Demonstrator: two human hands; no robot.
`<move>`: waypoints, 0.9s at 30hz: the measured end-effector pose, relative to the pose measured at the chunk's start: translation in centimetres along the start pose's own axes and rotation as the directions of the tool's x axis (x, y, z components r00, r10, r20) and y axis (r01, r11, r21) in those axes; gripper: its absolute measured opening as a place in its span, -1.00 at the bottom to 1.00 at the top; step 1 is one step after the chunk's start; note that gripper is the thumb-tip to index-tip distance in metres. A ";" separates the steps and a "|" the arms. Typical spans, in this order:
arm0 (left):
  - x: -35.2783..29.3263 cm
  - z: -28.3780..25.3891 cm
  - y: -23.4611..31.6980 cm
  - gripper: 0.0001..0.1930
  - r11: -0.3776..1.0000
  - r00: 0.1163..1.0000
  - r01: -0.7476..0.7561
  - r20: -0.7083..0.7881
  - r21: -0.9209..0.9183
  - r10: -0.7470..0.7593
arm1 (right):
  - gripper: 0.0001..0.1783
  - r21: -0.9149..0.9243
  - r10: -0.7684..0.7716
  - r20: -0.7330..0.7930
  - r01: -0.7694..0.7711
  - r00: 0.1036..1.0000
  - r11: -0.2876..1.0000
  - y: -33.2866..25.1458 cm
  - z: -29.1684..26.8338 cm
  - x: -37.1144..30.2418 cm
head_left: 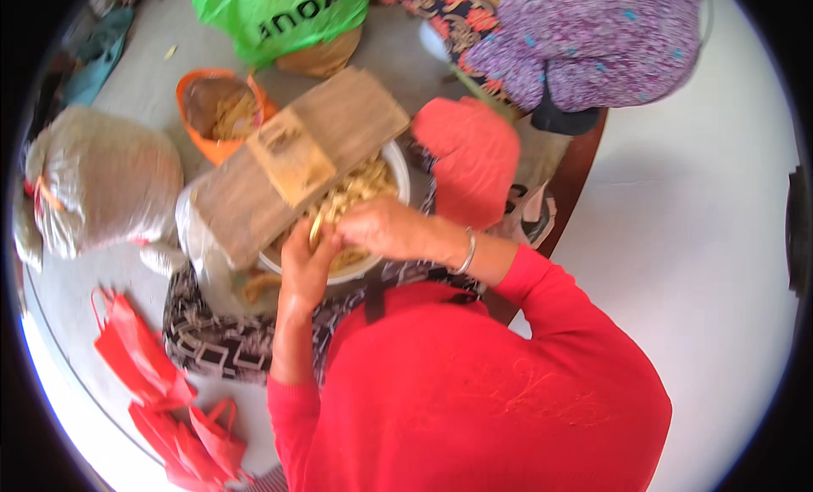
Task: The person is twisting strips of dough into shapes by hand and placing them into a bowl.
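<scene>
Over a white tub [401,172] of pale yellow pieces [366,184], my two hands meet, fingertips close together. My left hand [305,262] is closed, pinching a small curved yellow piece [316,229] that sticks up between thumb and finger. Just to its right, my right hand [381,228] is closed too, its fingertips turned down and hidden, so what they hold cannot be seen. A wooden board [356,111] lies slantwise across the tub beyond my hands. On top of that board sits a smaller, lighter wooden block [292,160].
An orange bucket [196,136] with yellowish pieces stands beyond the board. At the left are a full sack [110,183] and red bags [140,352]. A green plastic bag [279,22] lies at the back. Another person in purple patterned clothing [601,43] sits at the far right.
</scene>
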State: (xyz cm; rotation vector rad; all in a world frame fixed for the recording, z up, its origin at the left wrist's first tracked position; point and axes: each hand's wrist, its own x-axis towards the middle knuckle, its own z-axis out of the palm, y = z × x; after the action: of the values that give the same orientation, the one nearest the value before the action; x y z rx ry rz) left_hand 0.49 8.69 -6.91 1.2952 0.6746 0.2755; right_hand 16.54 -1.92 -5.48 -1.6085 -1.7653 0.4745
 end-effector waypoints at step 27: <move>-2.1 0.2 -1.5 -0.63 0.947 0.913 0.180 0.312 0.266 -0.262 | -0.73 -0.128 0.154 -0.204 -0.182 0.967 0.975 1.3 -0.5 -0.4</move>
State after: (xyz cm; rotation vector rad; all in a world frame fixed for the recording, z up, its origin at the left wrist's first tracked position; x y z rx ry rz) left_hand -1.31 6.91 -7.69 1.4297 0.5573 -0.2228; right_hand 17.83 -2.19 -6.17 -1.8510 -1.5559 0.2608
